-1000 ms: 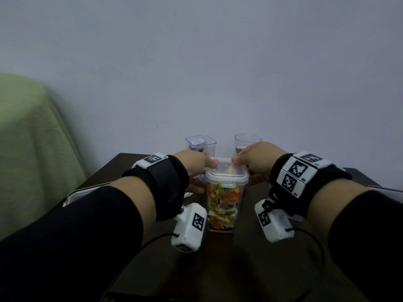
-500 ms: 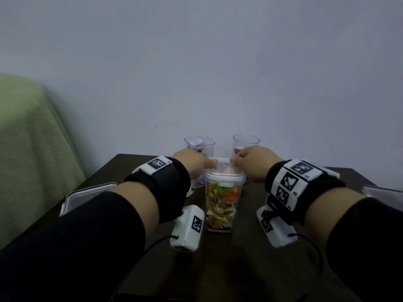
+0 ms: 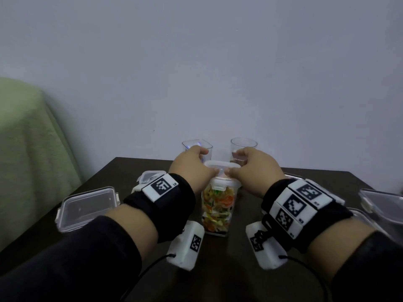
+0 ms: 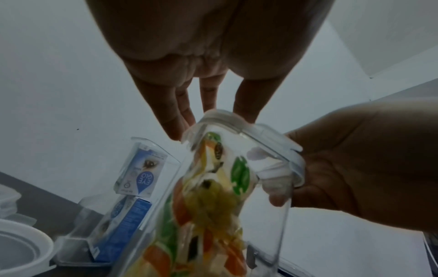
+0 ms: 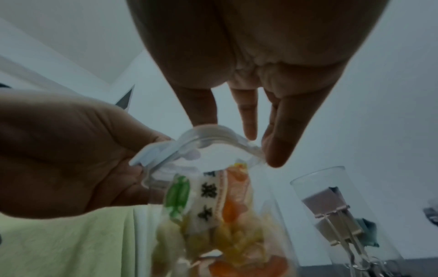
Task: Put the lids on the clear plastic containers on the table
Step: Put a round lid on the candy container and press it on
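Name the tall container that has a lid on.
The front container full of colourful packets: left hand and right hand hold its lid. The square container and round container behind stand open.

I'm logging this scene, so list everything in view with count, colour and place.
tall container: one, clear, colourful wrappers inside, table centre
lid: one, clear, atop the tall container
square container: one, clear, blue-white boxes inside, back left
round container: one, clear, binder clips inside, back right
flat container: one, clear, table's left edge
small lid: one, clear, beyond the flat container
cropped container: one at least, clear, right edge
table: one, dark brown, under everything
cloth: one, green, far left
left hand: one, grips the lid's left side
right hand: one, grips the lid's right side
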A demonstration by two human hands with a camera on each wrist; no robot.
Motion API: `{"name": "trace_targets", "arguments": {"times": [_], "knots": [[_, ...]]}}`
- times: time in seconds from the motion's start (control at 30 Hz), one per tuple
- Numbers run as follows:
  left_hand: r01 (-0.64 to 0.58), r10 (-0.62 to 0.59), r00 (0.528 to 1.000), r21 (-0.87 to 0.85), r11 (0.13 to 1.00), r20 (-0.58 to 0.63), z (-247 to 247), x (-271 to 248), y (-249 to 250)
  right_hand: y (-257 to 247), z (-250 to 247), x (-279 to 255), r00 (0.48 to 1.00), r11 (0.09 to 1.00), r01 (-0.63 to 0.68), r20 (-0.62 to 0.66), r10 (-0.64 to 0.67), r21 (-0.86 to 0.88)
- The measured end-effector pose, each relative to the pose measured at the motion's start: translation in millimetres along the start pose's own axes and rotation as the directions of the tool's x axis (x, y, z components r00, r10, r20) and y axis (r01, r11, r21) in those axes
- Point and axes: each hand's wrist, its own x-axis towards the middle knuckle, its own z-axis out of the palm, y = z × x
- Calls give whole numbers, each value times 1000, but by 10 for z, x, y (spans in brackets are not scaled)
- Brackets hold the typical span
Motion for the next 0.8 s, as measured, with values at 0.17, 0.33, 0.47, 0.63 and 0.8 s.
{"name": "trace_targets", "arguments": {"times": [0.17, 0.33, 0.47, 0.63, 0.8], "knots": [[-6, 6, 1000, -12, 1000, -11, 22, -8, -15, -21, 28, 0, 999, 998, 8, -34, -10, -60], [-2, 2, 1000, -24, 1000, -3, 51, -13, -19, -2, 8, -16, 999, 1000, -2, -42, 1, -25], [7, -5, 999, -50, 999, 37, 52, 11, -33, 2, 6, -34, 998, 1000, -9, -55, 8, -16], [-15, 17, 999, -72, 997, 36, 59, -8, -52, 20, 13, -35, 999, 999, -14, -33, 16, 32], [-75, 87, 988, -102, 992, 124, 15, -37, -98, 76, 32, 11, 997, 974, 1, 77, -19, 229]]}}
